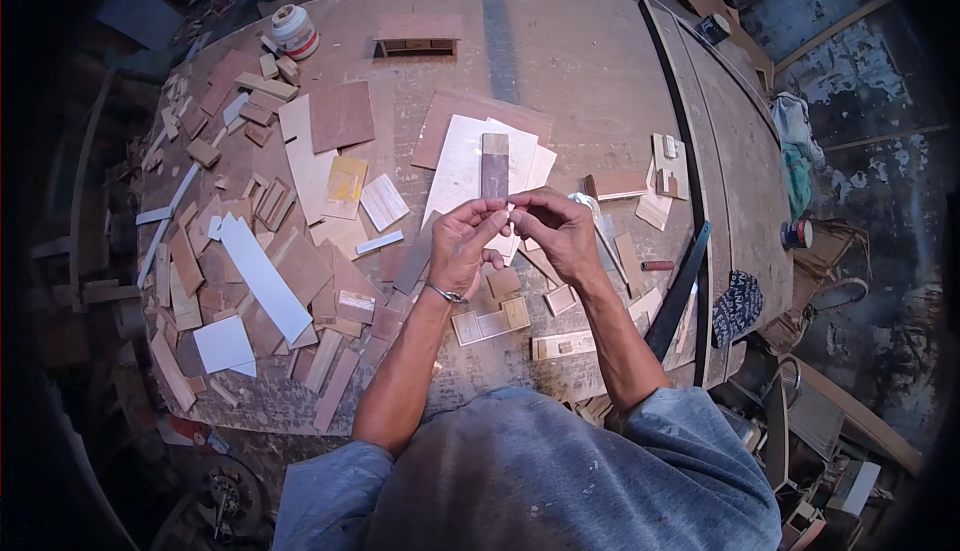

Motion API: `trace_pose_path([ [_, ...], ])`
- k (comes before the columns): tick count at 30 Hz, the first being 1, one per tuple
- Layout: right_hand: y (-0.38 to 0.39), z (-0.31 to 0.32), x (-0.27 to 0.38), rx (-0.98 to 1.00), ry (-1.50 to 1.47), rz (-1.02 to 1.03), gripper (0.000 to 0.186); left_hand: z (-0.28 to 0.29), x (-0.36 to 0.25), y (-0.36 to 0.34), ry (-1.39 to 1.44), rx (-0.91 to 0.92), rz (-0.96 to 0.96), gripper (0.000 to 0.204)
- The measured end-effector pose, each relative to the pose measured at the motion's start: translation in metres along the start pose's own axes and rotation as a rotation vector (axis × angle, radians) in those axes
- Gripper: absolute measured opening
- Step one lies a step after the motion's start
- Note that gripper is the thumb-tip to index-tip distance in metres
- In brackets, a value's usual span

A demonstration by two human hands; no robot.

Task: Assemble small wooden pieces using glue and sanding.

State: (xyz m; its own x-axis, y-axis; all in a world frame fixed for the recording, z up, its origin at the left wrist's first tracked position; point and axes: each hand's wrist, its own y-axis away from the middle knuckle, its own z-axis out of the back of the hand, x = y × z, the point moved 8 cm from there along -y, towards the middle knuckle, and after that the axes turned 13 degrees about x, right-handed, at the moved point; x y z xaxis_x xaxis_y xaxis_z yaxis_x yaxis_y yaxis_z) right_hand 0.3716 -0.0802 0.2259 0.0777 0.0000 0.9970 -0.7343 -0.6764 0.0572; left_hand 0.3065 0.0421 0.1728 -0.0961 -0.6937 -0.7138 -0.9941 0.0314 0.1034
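My left hand (465, 244) and my right hand (562, 235) meet above the middle of the workbench, fingertips pinched close together. A tiny pale piece seems to be between them, too small to name. Just beyond the fingers, a narrow block (495, 164) with a dark purplish face and a bare wood end lies on pale thin boards (458, 163). Under those boards is a reddish-brown panel (430, 141). A small wooden piece with framed ends (490, 322) rests on the bench between my forearms.
Wood offcuts and white strips (262, 276) crowd the left side. A white jar (294, 31) and a miniature wooden cabinet (417, 36) stand at the back. To the right lie small wood parts (617, 185), a black strip (679, 291) and a long dark rail (676, 101).
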Motion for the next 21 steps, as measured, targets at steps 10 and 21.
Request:
trace_pose_path([
  [10, -0.007, -0.001, -0.002, 0.158, 0.14, -0.084, 0.013, 0.009, -0.003, -0.001, -0.08, -0.014, -0.021, 0.033],
  [21, -0.015, -0.008, -0.022, 0.143, 0.126, -0.048, 0.011, 0.028, 0.007, -0.005, 0.057, -0.065, 0.074, 0.03],
])
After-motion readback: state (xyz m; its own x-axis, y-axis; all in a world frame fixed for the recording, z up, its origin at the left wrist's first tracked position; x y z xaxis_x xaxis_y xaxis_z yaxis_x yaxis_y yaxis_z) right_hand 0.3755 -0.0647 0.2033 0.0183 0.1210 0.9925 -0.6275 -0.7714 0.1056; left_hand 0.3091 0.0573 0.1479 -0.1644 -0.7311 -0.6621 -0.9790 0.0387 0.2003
